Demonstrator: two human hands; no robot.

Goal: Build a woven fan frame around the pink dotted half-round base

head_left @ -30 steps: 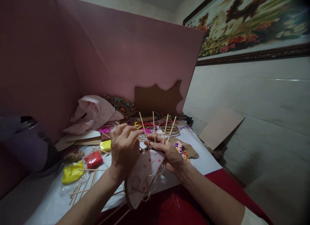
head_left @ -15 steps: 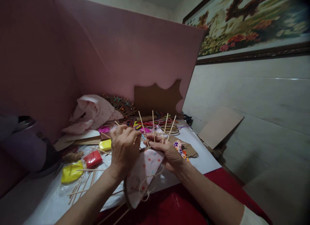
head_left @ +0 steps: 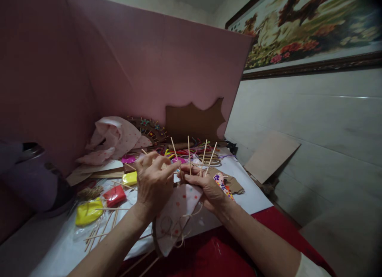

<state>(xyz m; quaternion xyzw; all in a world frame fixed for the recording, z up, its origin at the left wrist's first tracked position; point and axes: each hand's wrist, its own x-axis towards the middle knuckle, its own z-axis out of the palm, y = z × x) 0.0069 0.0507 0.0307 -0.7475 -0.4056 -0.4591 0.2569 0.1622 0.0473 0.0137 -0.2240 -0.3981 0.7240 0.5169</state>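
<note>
My right hand [head_left: 205, 186] is closed around the upper edge of a half-round piece covered in pale dotted cloth [head_left: 176, 213], thumb on the near side. Several thin wooden sticks [head_left: 189, 153] stand up from that edge, with a thin strand running across them. My left hand [head_left: 155, 177] is at the leftmost upright stick, its thumb stretched toward it and apart from the bent fingers. Its far fingertips are partly hidden. A loose loop of twine [head_left: 182, 229] hangs over the cloth.
Left on the white table cover lie a red packet [head_left: 114, 195], a yellow packet [head_left: 89, 212] and loose sticks [head_left: 101, 229]. Behind are pink dotted cloth [head_left: 115, 138], coloured strands and cut cardboard [head_left: 193, 120]. A dark-lidded vessel [head_left: 41, 181] stands far left.
My left thumb has stretched out to the right, away from the bent fingers, to the leftmost upright stick. My right hand and the cloth-covered piece have barely moved.
</note>
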